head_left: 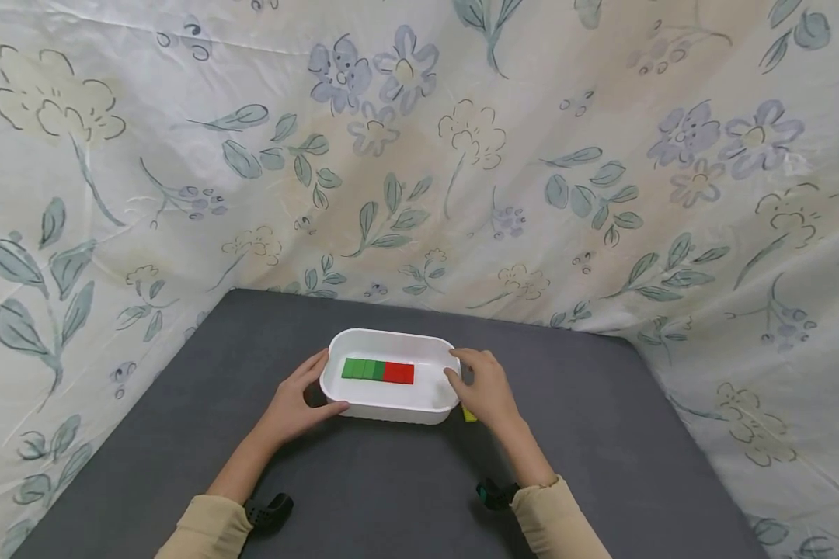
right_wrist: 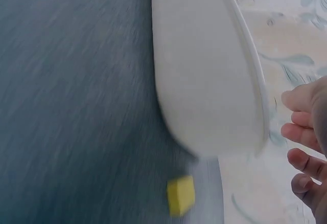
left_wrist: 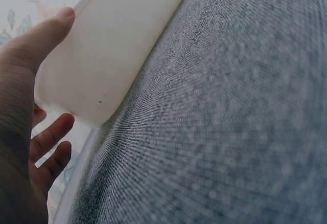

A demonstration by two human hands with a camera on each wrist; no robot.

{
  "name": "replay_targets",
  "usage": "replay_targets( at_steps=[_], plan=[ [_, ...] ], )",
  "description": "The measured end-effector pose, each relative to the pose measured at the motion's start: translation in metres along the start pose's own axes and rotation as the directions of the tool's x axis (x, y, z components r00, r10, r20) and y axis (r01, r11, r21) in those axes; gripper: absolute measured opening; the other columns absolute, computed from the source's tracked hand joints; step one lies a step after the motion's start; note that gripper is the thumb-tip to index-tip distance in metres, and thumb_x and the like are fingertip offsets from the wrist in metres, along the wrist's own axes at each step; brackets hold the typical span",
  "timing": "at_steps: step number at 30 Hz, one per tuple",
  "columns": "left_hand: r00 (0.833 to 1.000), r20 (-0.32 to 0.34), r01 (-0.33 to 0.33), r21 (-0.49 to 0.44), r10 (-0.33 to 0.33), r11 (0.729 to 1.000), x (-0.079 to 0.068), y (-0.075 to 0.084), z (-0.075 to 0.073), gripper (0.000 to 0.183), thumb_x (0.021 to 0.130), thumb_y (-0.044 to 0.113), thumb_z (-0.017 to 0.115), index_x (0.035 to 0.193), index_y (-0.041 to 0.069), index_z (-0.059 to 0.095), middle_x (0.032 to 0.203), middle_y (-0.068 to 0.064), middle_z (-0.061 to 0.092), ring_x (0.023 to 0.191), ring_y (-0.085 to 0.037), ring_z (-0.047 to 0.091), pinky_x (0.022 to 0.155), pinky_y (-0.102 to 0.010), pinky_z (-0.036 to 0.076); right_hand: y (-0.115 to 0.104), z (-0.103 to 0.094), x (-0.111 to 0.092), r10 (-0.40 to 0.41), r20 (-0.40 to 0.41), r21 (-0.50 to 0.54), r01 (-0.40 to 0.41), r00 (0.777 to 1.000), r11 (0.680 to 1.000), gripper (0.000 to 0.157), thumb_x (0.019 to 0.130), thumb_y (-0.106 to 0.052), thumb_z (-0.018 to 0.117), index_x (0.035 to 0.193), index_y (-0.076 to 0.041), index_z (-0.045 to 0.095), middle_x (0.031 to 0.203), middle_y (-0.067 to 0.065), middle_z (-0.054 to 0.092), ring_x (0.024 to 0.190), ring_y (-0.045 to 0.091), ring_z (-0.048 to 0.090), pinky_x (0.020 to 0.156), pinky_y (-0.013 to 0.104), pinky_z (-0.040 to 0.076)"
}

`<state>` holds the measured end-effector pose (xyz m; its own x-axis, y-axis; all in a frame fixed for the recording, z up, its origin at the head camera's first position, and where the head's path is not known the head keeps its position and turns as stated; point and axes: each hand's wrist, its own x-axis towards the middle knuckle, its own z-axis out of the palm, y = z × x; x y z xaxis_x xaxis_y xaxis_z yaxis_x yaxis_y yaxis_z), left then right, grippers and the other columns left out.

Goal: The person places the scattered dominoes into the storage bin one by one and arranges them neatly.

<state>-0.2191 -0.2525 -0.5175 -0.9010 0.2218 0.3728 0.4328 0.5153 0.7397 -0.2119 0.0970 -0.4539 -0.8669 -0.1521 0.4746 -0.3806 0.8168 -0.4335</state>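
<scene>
A white plastic tub [head_left: 384, 413] with rounded corners sits on the dark table. Inside it lies a row of small flat pieces: several green blocks [head_left: 362, 369] at the left and red blocks [head_left: 398, 373] at the right. My left hand [head_left: 297, 404] holds the tub's left end, thumb at the front rim and fingers round the end wall. Over the right end hovers my right hand [head_left: 485, 384], fingers spread and bent a little; the right wrist view shows them apart from the tub. A yellow block [right_wrist: 181, 196] lies on the table beside that end, partly hidden by this hand in the head view.
Dark grey cloth [head_left: 377, 489] covers the table. A flower-patterned curtain [head_left: 419, 155] hangs behind it and along both sides. Each wrist wears a black band, the left band [head_left: 269, 512] and the right band [head_left: 496, 494].
</scene>
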Motion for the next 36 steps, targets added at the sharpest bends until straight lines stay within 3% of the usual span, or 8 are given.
replay_targets(
  at_steps=[7,15,20,36],
  plan=[
    [1.000,0.003,0.001,0.001,-0.001,1.000,0.003,-0.002,0.000,0.106,0.081,0.038,0.095,0.164,0.004,0.037,0.168,-0.019,0.038,0.154,-0.045,0.036,0.117,-0.069,0.036,0.037,-0.020,-0.032,0.010,-0.055,-0.026,-0.011,0.998,1.000,0.035,0.096,-0.014,0.080,0.130,-0.006,0.075,0.127,0.012,0.075,0.091,0.030,0.063,0.072,0.041,0.050],
    [1.000,-0.006,0.000,-0.013,0.000,1.000,0.003,-0.004,0.000,0.106,0.081,0.035,0.095,0.164,0.005,0.038,0.168,-0.019,0.038,0.154,-0.044,0.036,0.116,-0.068,0.037,0.064,-0.016,-0.060,0.010,0.088,-0.006,-0.010,0.996,1.000,0.043,0.094,-0.014,0.081,0.134,-0.004,0.072,0.129,0.014,0.074,0.088,0.024,0.063,0.072,0.041,0.050],
    [1.000,0.008,-0.006,-0.021,0.007,1.000,0.000,-0.005,0.003,0.105,0.082,0.036,0.094,0.164,0.004,0.038,0.168,-0.019,0.039,0.154,-0.046,0.036,0.115,-0.070,0.038,0.079,-0.008,-0.072,0.041,0.130,0.023,-0.045,0.991,0.999,0.045,0.093,-0.017,0.082,0.136,-0.008,0.072,0.129,0.011,0.074,0.088,0.020,0.065,0.076,0.043,0.053],
    [1.000,0.007,0.004,-0.011,-0.004,1.000,0.003,-0.006,0.000,0.105,0.082,0.038,0.094,0.164,0.004,0.038,0.168,-0.018,0.038,0.154,-0.045,0.036,0.114,-0.069,0.039,0.089,0.006,-0.072,-0.048,0.182,0.082,0.033,0.982,0.996,0.050,0.090,-0.019,0.086,0.138,-0.015,0.072,0.136,0.002,0.072,0.111,0.022,0.064,0.096,0.050,0.054]
  ],
)
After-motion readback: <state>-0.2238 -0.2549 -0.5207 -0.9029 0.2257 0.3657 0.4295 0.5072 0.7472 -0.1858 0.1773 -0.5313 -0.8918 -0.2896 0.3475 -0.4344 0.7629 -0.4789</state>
